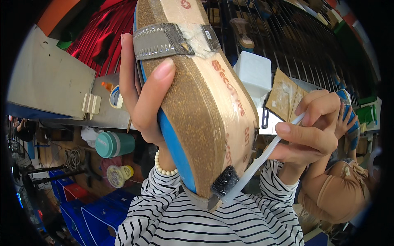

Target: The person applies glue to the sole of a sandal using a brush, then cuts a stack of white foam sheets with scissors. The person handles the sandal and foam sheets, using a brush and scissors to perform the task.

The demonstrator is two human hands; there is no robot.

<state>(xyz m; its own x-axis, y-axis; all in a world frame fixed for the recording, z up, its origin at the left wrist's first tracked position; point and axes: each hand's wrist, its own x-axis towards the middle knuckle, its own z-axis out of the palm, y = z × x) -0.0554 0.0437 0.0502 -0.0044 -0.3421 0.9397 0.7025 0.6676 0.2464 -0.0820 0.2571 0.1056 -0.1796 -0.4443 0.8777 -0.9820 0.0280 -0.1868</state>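
My left hand (150, 94) is closed around a sandal on a blue last (176, 149), its underside turned up. The sandal has a brown cork-like footbed (186, 102), and a pale sole strip with red print runs along it. A dark grey strap (160, 41) wraps across the underside, and its ends sit in a whitish, glue-like smear. Pinched in my right hand (314, 127) is a thin white plastic stick (262, 158). Its lower end lies beside a wet-looking black patch (225, 180) at the sandal's near end; I cannot tell whether the patch belongs to the stick.
Behind the sandal, a white box-shaped container (253, 74) and a stained cardboard piece (285, 92) lie on the bench. Beyond is a rack of metal bars (287, 37). A teal tub (115, 144) and blue crates (102, 213) are lower left. Another person (340, 188) works at right.
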